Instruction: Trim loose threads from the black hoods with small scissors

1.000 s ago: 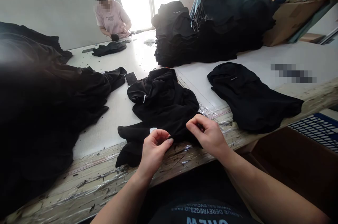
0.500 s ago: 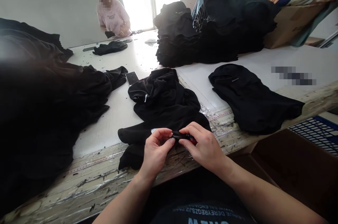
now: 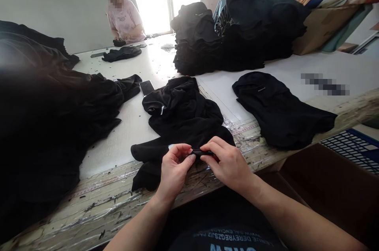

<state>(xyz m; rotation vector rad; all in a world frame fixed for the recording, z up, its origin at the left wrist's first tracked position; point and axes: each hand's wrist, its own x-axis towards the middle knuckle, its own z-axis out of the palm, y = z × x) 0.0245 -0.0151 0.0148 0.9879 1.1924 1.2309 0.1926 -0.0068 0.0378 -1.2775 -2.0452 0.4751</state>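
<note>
Holding dark tool [image 3: 205, 152] near black garment [image 3: 189, 129]

The person's black shirt [image 3: 213, 211] is bearing pale lettering [image 3: 233, 240], partly reading "LENCIAG". Dark lettering [image 3: 121, 18] is crossing a co-worker's pale pink T-shirt [image 3: 127, 11], too blurred to read. The narrow white tag [image 3: 162, 110] on the crumpled black cloth garment [image 3: 189, 124] and the pale mark [image 3: 261, 89] on the smooth black garment [image 3: 281, 115] are appearing illegible.
</note>
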